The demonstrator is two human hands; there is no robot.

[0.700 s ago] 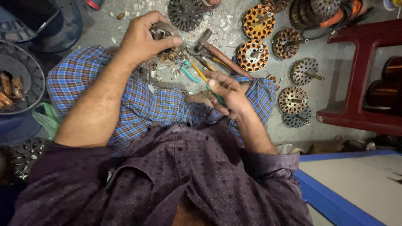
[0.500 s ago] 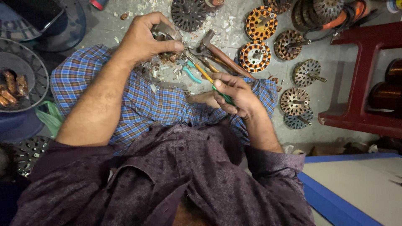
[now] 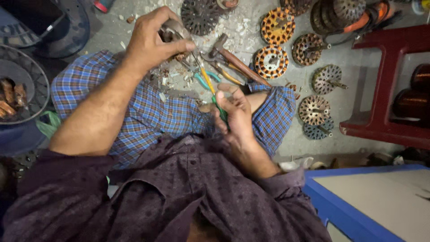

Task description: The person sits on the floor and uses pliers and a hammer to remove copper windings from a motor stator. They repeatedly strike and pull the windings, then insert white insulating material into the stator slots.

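Right hand (image 3: 235,112): fingers closed around a screwdriver (image 3: 214,96), tip aimed at the motor part.
Left hand (image 3: 154,40): fingers clamped on a small motor part (image 3: 172,30), held above the lap.
Floor beyond: hammer (image 3: 233,58), pliers (image 3: 204,76), white scraps.
Far right: wound coils (image 3: 271,60) laid out, apparently finished.
Progress: part in hand apparently unfinished.

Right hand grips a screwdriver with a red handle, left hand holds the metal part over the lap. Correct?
Not quite. In the head view the right hand grips a green-handled screwdriver, not red. The left hand does hold the metal part over the lap.
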